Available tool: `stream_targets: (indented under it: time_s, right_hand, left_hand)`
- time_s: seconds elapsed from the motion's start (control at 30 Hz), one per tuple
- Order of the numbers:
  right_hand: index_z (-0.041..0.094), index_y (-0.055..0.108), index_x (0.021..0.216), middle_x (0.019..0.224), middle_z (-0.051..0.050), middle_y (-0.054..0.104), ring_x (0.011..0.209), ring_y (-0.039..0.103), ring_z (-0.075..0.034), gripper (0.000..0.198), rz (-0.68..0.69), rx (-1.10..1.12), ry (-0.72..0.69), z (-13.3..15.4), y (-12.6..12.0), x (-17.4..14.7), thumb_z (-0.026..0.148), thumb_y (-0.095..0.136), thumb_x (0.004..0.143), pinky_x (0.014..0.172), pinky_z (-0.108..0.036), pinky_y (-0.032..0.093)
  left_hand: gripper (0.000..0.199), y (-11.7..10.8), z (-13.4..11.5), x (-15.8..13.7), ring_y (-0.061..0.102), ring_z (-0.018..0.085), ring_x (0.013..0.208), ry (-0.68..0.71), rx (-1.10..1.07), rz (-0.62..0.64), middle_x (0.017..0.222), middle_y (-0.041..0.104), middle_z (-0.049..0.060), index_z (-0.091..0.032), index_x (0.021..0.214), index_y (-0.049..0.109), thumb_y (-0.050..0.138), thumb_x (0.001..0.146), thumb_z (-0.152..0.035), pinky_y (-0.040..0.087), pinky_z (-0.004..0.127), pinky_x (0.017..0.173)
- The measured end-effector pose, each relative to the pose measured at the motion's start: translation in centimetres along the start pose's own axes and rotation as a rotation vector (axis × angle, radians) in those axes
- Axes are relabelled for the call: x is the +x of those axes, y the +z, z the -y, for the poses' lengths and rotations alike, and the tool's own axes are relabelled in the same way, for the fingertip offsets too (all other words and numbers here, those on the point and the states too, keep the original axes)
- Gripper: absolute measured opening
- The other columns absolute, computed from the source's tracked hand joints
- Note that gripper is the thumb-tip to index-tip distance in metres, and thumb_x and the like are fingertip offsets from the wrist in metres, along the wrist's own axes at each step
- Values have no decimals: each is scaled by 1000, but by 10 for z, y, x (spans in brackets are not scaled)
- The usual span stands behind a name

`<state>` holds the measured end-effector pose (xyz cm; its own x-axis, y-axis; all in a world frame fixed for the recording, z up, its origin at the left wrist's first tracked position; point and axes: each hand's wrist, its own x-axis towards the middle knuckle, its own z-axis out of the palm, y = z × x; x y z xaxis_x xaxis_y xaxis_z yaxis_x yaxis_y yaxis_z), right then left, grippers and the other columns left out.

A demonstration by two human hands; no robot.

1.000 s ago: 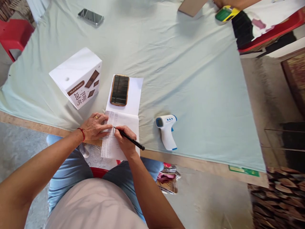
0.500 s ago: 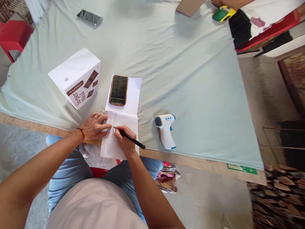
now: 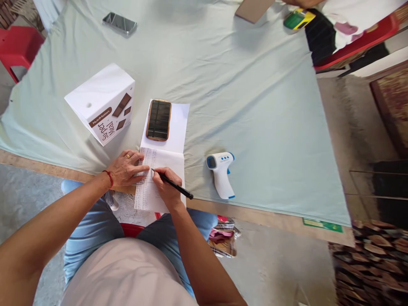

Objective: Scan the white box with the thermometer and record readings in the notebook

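An open notebook (image 3: 168, 159) lies at the table's near edge, its lower page partly covered with handwriting. My right hand (image 3: 168, 187) grips a black pen (image 3: 176, 185), whose tip meets the written page. Fingers stretched out, my left hand (image 3: 126, 169) lies flat at the notebook's left margin and holds nothing. On the upper page rests a smartphone (image 3: 158, 120) in a brown case. To the right of the notebook is a white and blue infrared thermometer (image 3: 221, 174), lying on its side.
A white NutriMotion box (image 3: 103, 104) stands left of the notebook. Farther back on the light green tablecloth (image 3: 270, 114) are another phone (image 3: 119, 23), a brown flat piece (image 3: 254, 9) and a green-yellow tape measure (image 3: 298, 19) near another person's arm. A red stool (image 3: 21, 46) stands far left.
The pen's back end has tilted very slightly; its tip stays at about the same spot. My left hand and the things on the table have not visibly moved.
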<state>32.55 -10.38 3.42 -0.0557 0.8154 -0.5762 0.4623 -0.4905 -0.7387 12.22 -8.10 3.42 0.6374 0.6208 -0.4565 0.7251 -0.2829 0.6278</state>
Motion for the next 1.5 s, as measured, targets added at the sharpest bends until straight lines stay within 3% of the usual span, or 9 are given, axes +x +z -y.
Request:
stream_targets:
  time_s: [0.63, 1.1, 1.5]
  right_hand:
    - [22, 61, 74, 68, 0, 64, 62, 59, -15, 13, -37, -5, -60, -3, 1, -1, 26, 51, 82, 65, -28, 51]
    - [21, 62, 73, 67, 1, 65, 62, 59, -15, 12, -97, 39, -30, -4, 1, -3, 25, 53, 81, 65, -28, 50]
    - [21, 60, 71, 64, 2, 62, 59, 58, -14, 12, -111, 26, -92, -2, 2, -4, 22, 53, 81, 62, -27, 50]
  left_hand:
    - [33, 1, 0, 0, 48, 26, 104, 49, 39, -91, 116, 55, 11, -27, 116, 68, 50, 94, -46, 37, 44, 93]
    - [34, 3, 1, 0, 48, 26, 104, 50, 38, -109, 115, 55, 11, -27, 114, 69, 50, 93, -47, 37, 43, 93]
    - [34, 3, 1, 0, 48, 26, 105, 26, 4, -68, 116, 56, 11, -28, 114, 69, 51, 93, -47, 37, 44, 96]
